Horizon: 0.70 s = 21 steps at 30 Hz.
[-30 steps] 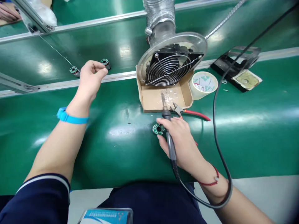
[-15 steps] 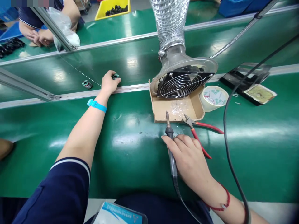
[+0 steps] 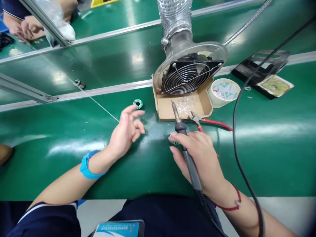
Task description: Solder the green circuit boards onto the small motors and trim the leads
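My left hand [image 3: 127, 131] hovers over the green bench with its fingers spread and nothing in it. A small round green part [image 3: 137, 104] lies just beyond its fingertips. A thin wire [image 3: 98, 103] runs from the left down to this hand. My right hand [image 3: 197, 154] grips a soldering iron [image 3: 184, 138] with the tip pointing up toward a cardboard tray [image 3: 182, 107]. Another round green part [image 3: 174, 142] peeks out from under my right fingers.
A fume extractor fan [image 3: 189, 74] on a ribbed duct hangs over the cardboard tray. Red-handled cutters [image 3: 209, 122], a tape roll [image 3: 223, 92] and a black iron stand with sponge [image 3: 269, 79] sit to the right. Another small part [image 3: 79, 84] lies on the conveyor; another person's hands [image 3: 24, 28] work far left.
My left hand came back from the conveyor rail toward me and opened; the green part it held now lies on the bench beside it. The right hand stayed put with the iron.
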{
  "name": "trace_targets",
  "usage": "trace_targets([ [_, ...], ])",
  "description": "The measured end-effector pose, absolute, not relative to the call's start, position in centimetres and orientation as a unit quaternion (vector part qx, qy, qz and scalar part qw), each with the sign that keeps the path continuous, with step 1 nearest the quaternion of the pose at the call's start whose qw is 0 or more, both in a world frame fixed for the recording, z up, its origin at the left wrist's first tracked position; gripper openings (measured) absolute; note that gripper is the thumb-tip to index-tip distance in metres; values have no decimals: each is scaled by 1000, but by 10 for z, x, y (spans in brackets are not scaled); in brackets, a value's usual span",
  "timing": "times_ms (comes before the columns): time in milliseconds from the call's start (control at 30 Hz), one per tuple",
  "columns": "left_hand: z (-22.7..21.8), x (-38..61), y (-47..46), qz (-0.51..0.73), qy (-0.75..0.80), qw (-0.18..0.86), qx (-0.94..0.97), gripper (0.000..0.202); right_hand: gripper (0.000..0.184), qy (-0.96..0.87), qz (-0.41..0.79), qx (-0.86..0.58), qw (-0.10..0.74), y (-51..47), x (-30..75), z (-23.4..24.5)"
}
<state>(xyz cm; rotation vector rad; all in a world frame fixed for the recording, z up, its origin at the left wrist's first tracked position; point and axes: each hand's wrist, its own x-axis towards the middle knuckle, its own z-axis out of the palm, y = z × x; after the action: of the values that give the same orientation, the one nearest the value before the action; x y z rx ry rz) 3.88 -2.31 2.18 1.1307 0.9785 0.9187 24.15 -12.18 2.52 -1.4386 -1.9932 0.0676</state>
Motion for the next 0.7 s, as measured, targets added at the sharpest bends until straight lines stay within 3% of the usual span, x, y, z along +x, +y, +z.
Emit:
trace_targets([
  [133, 28, 67, -57, 317, 381, 721, 485, 67, 33, -739, 104, -541, 388, -122, 226, 26],
  [233, 29, 76, -63, 281, 357, 725, 517, 65, 29, -724, 125, -537, 416, -123, 222, 23],
  [333, 34, 76, -57, 245, 320, 637, 657, 50, 28, -687, 131, -551, 454, -125, 229, 17],
  [433, 39, 72, -47, 194, 282, 422, 839, 11, 33, -620, 130, -595, 495, -126, 243, 13],
  [500, 38, 70, -42, 175, 287, 340, 878, 10, 34, -592, 158, -619, 491, -129, 255, 12],
  [600, 29, 69, -42, 143, 330, 366, 858, 12, 37, -581, 203, -635, 466, -138, 273, 8],
  [700, 18, 71, -44, 99, 359, 411, 832, 10, 37, -561, 217, -627, 495, -150, 287, 2],
])
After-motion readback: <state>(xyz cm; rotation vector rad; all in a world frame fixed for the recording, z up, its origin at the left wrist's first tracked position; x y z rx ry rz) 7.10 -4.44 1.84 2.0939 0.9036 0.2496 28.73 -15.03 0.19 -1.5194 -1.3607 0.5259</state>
